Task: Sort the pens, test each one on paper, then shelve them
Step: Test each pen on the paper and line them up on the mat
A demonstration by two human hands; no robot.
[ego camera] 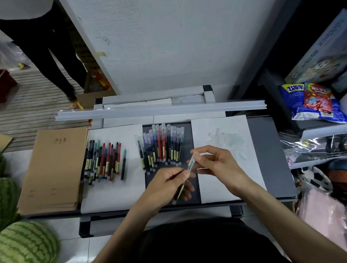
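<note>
My left hand (165, 184) curls round the lower barrel of a pen (190, 168), thumb and forefinger clamped on it. My right hand (217, 165) pinches the clear cap end between thumb and fingertips. The pen slants up to the right just below the centre of the frame, over the dark table (271, 155). I cannot tell whether the cap is fully seated.

Just above my left hand, a row of clear-capped pens (161, 146) lies side by side on the bare table. To the right of them, under my right hand, is a white test sheet (224, 144) with faint scribbles. Left of centre, a second bunch of pens (105, 160) lies on another white sheet (115, 191), beside a stack of brown notebooks (53, 169). Watermelons (25, 248) fill the lower left, and snack bags (313, 102) sit at the upper right.
</note>
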